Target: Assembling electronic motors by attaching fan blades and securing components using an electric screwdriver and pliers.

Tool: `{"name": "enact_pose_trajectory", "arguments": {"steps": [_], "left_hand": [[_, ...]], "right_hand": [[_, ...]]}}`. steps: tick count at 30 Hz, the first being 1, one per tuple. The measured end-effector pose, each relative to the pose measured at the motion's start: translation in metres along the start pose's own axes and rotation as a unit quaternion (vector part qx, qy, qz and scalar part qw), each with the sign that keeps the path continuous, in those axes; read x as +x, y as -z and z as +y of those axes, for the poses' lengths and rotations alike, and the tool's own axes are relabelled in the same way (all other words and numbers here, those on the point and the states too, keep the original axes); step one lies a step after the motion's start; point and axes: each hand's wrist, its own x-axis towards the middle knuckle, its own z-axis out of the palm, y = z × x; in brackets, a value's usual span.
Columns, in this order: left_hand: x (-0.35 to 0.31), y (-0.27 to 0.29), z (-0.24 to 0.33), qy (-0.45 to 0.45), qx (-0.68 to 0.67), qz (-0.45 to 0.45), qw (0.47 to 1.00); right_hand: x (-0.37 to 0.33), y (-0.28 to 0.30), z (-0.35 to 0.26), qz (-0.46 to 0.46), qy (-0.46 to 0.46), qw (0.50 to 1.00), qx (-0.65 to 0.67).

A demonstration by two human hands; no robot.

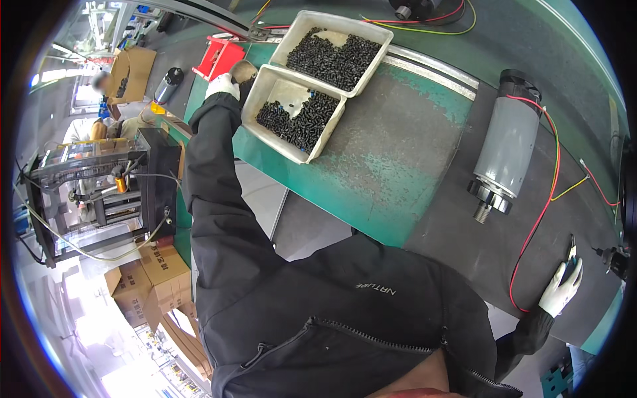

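At the far left of the bench, my left hand [223,86], in a white glove, is beside a red plastic bin [221,58] and a round brownish cup-like thing [243,71]. Its fingers are too small and partly hidden to read. Right of it stand two whitish tubs [271,132] of small black parts, one behind the other. Over at the right edge, my gloved right hand [563,290] is closed round a slim hand tool [572,249] with a dark handle and a narrow metal tip; its exact kind is unclear.
A grey cylindrical motor [508,142] lies on the bench, its red and yellow-green wires [556,166] trailing toward my right hand. Another motor [415,8] is at the back. A metal rail [431,69] crosses behind the worn green surface. Machinery [106,192] and cardboard boxes [156,278] stand left.
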Motion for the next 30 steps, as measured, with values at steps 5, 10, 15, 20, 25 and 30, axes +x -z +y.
{"name": "enact_pose_trajectory", "arguments": {"steps": [5,10,15,20,25,30], "left_hand": [[0.002,-0.005,-0.020,0.068,-0.115,0.064,0.989],[-0.002,-0.011,-0.036,0.109,-0.289,0.062,0.949],[-0.014,-0.006,-0.040,0.158,-0.538,0.024,0.827],[-0.013,-0.005,-0.031,0.114,-0.562,0.014,0.819],[-0.010,-0.019,-0.037,0.084,-0.523,0.026,0.848],[-0.003,-0.021,-0.059,-0.014,-0.350,0.066,0.934]], "right_hand": [[0.003,-0.002,0.011,0.002,0.002,0.997,-0.073],[0.005,-0.008,0.019,0.030,-0.014,0.998,-0.056],[0.011,-0.005,0.013,0.038,-0.013,0.997,-0.060],[0.005,-0.012,0.015,0.041,-0.026,0.998,-0.051],[0.007,-0.012,0.019,0.042,-0.025,0.997,-0.054],[0.007,-0.017,0.017,0.052,-0.012,0.997,-0.051]]}}
